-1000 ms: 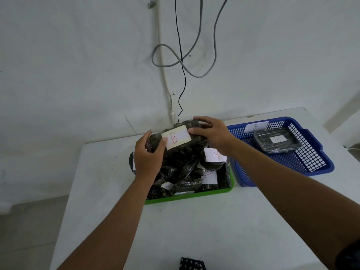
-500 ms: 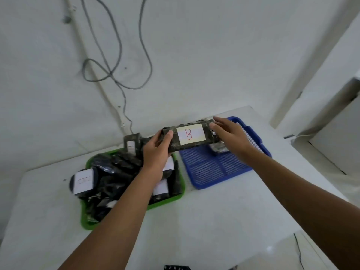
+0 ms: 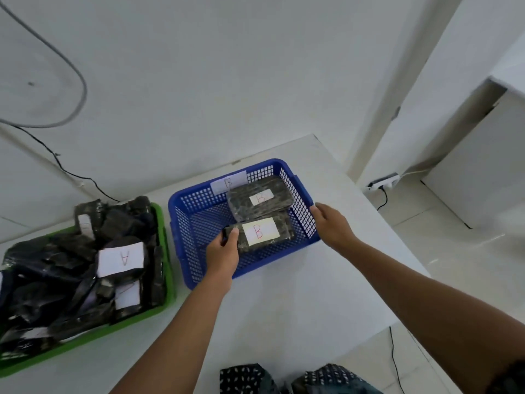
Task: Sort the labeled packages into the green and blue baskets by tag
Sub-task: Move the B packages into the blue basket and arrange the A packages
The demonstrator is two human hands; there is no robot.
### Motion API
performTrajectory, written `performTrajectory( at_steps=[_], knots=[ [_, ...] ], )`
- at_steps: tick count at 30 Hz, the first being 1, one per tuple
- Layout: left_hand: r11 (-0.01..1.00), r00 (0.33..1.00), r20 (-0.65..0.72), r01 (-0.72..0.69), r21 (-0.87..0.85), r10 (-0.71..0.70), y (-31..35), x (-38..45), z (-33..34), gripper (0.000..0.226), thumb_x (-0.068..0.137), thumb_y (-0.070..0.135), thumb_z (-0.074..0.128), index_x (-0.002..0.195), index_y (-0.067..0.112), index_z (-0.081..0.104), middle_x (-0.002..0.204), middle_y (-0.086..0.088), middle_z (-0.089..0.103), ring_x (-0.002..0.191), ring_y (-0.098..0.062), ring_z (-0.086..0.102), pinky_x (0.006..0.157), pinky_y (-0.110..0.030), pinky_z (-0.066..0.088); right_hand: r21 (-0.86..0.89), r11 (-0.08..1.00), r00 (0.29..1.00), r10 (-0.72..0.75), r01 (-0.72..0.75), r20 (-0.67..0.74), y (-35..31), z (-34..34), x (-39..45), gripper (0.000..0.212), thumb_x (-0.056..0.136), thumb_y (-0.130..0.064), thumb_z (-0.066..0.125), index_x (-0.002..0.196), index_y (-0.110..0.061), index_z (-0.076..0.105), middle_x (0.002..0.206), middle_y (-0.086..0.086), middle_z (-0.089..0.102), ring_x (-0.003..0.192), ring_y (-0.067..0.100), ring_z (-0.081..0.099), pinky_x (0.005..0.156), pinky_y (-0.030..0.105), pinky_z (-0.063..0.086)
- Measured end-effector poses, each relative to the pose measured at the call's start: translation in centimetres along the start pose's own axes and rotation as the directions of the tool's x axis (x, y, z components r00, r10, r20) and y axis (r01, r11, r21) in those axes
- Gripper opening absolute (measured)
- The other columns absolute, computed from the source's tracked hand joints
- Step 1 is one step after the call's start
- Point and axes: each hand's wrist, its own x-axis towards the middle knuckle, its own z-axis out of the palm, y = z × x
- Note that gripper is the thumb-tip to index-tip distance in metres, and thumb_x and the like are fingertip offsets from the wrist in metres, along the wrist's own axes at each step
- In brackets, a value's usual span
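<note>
A dark wrapped package with a white tag marked B (image 3: 262, 231) lies low inside the blue basket (image 3: 190, 220). My left hand (image 3: 223, 253) grips its left end. My right hand (image 3: 329, 223) is off the package, fingers spread, just outside the basket's right wall. A second package tagged B (image 3: 259, 199) lies at the back of the blue basket. The green basket (image 3: 163, 251) on the left is heaped with several dark packages, one showing a tag marked A (image 3: 120, 258).
Both baskets stand on a white table (image 3: 298, 302) whose right edge drops to a tiled floor. A power strip (image 3: 383, 182) and cable lie on the floor by the wall. Cables hang on the wall at the left.
The B package went from above the green basket, held by both hands, rightward and down into the blue basket. My right hand let go of it; the view swung right.
</note>
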Motion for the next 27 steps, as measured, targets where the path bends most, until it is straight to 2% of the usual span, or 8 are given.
performTrajectory(
  at_steps=[3,7,12,16,20,23,25,27],
  knots=[
    [0.996,1.0,-0.002,0.029,0.079,-0.029,-0.4,0.5,1.3,0.014,0.102,0.031,0.052,0.111,0.024,0.061,0.102,0.003,0.064,0.087,-0.01,0.059,0.081,-0.03,0.047,0.201,0.979,0.999,0.034,-0.033,0.001,0.8,1.2,0.5,0.038,0.106,-0.04,0.038,0.121,-0.016,0.061,0.116,0.006,0.068,0.102,0.022,0.064,0.087,0.046,0.057],
    [0.976,0.998,0.0,0.054,0.21,-0.055,-0.5,1.5,2.6,0.017,0.103,0.032,0.051,0.105,0.019,0.062,0.095,0.004,0.064,0.08,-0.005,0.056,0.064,-0.024,0.043,0.29,0.955,0.997,0.072,-0.059,-0.037,1.3,1.8,0.9,0.028,0.106,-0.039,0.042,0.11,-0.021,0.063,0.11,0.003,0.07,0.099,0.018,0.066,0.086,0.047,0.059],
    [0.894,0.998,-0.016,0.061,0.445,-0.06,-1.3,2.2,3.6,0.028,0.09,0.033,0.07,0.086,0.006,0.073,0.087,-0.006,0.073,0.086,-0.024,0.068,0.08,-0.043,0.058,0.36,0.928,0.995,0.102,-0.094,-0.005,2.3,1.9,1.1,0.025,0.104,-0.043,0.046,0.106,-0.026,0.064,0.104,-0.004,0.071,0.095,0.015,0.067,0.081,0.041,0.061],
    [0.924,0.991,-0.036,0.13,0.361,-0.125,-1.1,2.5,4.2,0.025,0.084,0.028,0.078,0.074,0.007,0.072,0.081,-0.007,0.073,0.085,-0.029,0.072,0.082,-0.05,0.059,0.395,0.914,0.995,0.095,-0.092,0.012,2.6,2.0,1.3,0.034,0.104,-0.044,0.044,0.106,-0.02,0.068,0.102,-0.003,0.072,0.095,0.013,0.067,0.068,0.029,0.056],
    [0.914,0.992,-0.066,0.124,0.386,-0.107,-0.1,2.7,4.8,0.031,0.086,0.027,0.076,0.063,0.022,0.057,0.077,0.0,0.067,0.087,-0.029,0.07,0.086,-0.047,0.058,0.407,0.909,0.995,0.099,-0.092,0.006,2.6,2.2,1.1,0.033,0.104,-0.045,0.044,0.108,-0.022,0.068,0.102,-0.005,0.072,0.094,0.012,0.068,0.068,0.029,0.058],
    [0.9,0.996,-0.047,0.092,0.426,-0.08,0.0,2.6,4.5,0.026,0.087,0.03,0.075,0.069,0.019,0.06,0.083,-0.003,0.069,0.087,-0.026,0.069,0.086,-0.046,0.058,0.374,0.924,0.997,0.079,-0.073,-0.001,2.4,1.8,1.1,0.033,0.104,-0.043,0.044,0.107,-0.021,0.068,0.102,-0.003,0.072,0.094,0.013,0.068,0.064,0.025,0.054],
    [0.857,0.999,-0.017,0.038,0.515,-0.034,0.4,2.2,3.9,0.027,0.087,0.037,0.073,0.073,0.015,0.066,0.083,-0.003,0.071,0.084,-0.024,0.07,0.082,-0.043,0.059,0.318,0.947,0.999,0.052,-0.049,-0.002,2.0,1.5,0.9,0.031,0.104,-0.043,0.045,0.114,-0.021,0.065,0.112,-0.002,0.07,0.101,0.015,0.066,0.066,0.024,0.055],
    [0.781,0.995,0.017,-0.086,0.619,0.097,1.2,1.9,2.9,0.029,0.089,0.042,0.069,0.081,0.014,0.07,0.084,0.001,0.071,0.086,-0.021,0.069,0.078,-0.038,0.057,0.228,0.974,1.0,0.005,-0.001,-0.016,1.4,1.0,0.6,0.038,0.103,-0.043,0.047,0.133,-0.023,0.056,0.13,-0.005,0.062,0.113,0.012,0.058,0.072,0.021,0.055]
  ],
)
